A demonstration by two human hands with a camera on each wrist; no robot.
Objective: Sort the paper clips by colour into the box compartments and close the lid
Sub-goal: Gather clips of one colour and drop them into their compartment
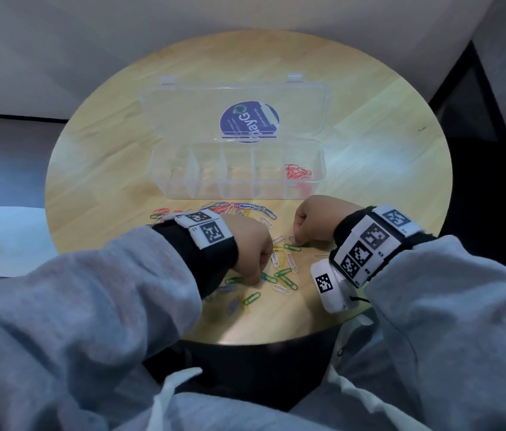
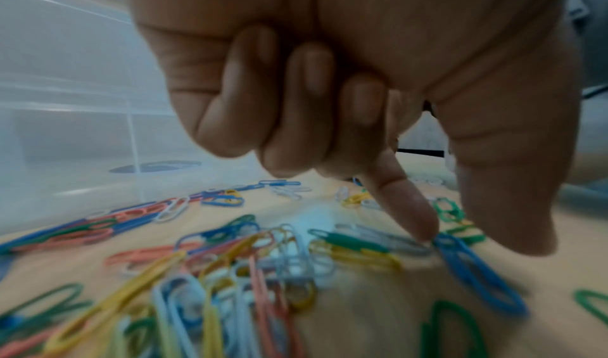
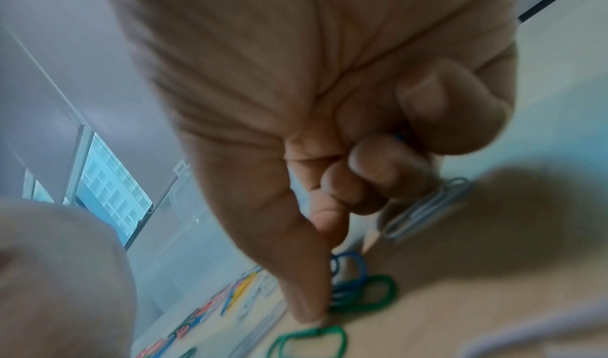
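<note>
The place looks like an office or meeting corner: a small round wooden worktop (image 1: 369, 126) against plain grey walls (image 1: 245, 14), with a white chair (image 1: 9, 241) beside it.

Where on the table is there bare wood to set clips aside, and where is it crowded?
Bare wood lies left of the clear box, between it and the table edge, and likewise right of it. The front edge below the right hand is nearly bare. Crowded: the loose clips between the box front and the left hand.
</note>
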